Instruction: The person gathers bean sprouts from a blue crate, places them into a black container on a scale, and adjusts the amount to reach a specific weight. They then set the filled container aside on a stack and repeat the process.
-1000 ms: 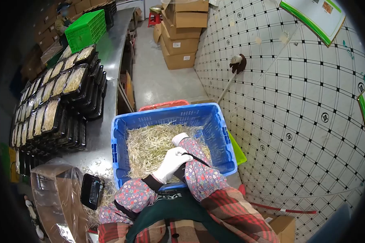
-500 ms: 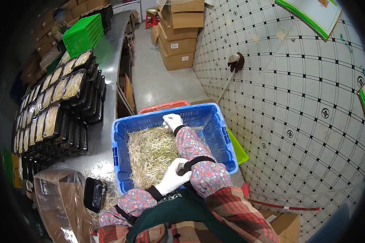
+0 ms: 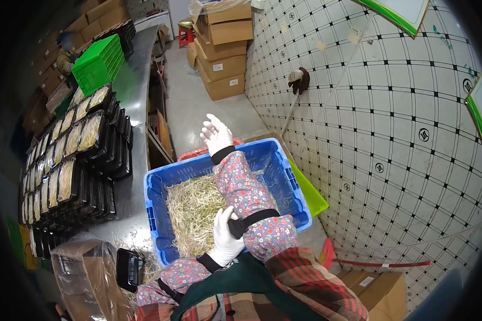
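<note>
A blue plastic crate (image 3: 154,224) holding a heap of pale sprouts (image 3: 193,206) stands in front of me. Above its far rim my right hand (image 3: 216,135), in a white glove, is raised with its fingers apart and nothing in it. My left hand (image 3: 226,235), also white-gloved, grips a black strap (image 3: 238,228) at the right forearm, over the flowered sleeve cover (image 3: 246,187). An empty black tray (image 3: 129,269) lies on the metal table, left of the crate.
Stacked packed trays (image 3: 64,176) and a green crate (image 3: 99,63) stand on the metal table (image 3: 136,80). A plastic-lined carton (image 3: 91,278) is at lower left. Cardboard boxes (image 3: 225,64) are stacked ahead. A person (image 3: 64,59) is at far left. A tiled wall (image 3: 391,128) runs along the right.
My right hand has risen forward from over the sprouts to beyond the far rim, and its fingers have spread. My left hand stays at the forearm strap. The view has shifted slightly.
</note>
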{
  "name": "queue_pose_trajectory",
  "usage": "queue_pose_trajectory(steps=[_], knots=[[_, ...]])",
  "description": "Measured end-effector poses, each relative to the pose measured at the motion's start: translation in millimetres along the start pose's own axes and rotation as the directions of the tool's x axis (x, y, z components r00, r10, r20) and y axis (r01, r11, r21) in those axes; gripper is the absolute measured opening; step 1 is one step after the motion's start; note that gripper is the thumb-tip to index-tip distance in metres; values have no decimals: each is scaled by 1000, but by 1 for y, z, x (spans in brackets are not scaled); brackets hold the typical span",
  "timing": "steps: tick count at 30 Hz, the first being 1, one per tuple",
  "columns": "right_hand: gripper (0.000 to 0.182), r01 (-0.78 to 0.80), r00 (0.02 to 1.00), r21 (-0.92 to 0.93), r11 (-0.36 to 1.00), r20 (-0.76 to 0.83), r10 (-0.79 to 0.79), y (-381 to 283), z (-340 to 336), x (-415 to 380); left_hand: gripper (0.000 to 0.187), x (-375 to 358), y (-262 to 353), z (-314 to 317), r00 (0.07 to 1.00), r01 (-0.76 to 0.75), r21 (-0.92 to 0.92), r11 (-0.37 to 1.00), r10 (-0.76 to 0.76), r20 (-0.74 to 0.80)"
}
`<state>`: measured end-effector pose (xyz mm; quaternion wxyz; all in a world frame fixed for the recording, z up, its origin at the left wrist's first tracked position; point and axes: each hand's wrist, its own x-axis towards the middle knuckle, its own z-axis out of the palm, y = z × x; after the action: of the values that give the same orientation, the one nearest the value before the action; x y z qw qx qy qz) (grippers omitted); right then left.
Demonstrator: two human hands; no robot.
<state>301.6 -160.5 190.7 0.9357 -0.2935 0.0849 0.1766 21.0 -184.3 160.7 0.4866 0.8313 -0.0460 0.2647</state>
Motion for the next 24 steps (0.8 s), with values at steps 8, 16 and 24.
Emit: queue_pose_trajectory(steps=[8,16,24], knots=[[23,28,1000,-51,998,-8,-29,15,4,-10,78,25,19,-20,996,-76,125,989,81,-33],[21,642,728,-690,-333,686,-16,79,-48,-40,45,77,51,-88,864,146,28,989,-141,483],[20,780,626,-324,-536,388,676,97,-60,-87,22,119,78,-61,713,297,-49,954,-187,676]])
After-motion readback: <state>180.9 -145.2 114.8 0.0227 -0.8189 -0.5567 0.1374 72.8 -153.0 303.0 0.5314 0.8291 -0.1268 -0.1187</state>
